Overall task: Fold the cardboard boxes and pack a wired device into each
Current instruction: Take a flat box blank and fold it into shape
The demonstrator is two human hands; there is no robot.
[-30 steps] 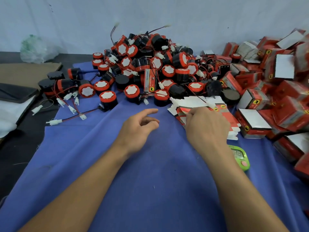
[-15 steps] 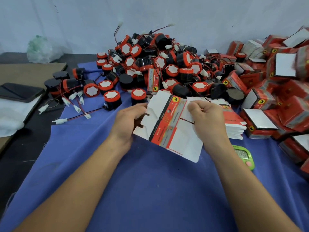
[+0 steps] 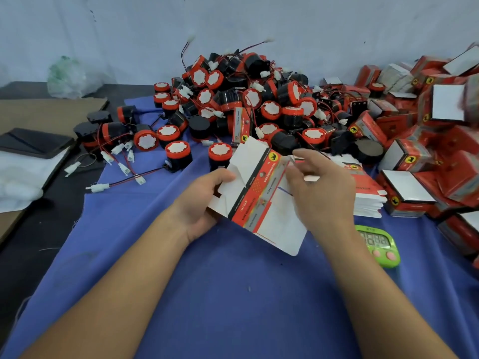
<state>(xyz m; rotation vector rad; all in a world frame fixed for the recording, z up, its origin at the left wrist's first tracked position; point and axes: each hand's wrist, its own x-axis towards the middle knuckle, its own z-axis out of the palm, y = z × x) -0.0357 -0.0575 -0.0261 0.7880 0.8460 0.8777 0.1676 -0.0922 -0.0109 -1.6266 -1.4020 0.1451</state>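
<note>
The left edge of the flat carton [image 3: 261, 200] is gripped by the left hand [image 3: 204, 200], thumb on top. The carton is held just above the blue cloth [image 3: 233, 294] of the worktop, at 6 o'clock of the heap of wired devices [image 3: 246, 99]. At its 1 o'clock flap the right hand [image 3: 321, 187] is blurred, so no pinch can be confirmed. Opening the carton is judged to be the step in hand; next the panels must be squared. Half a second ago the carton was held flatter.
</note>
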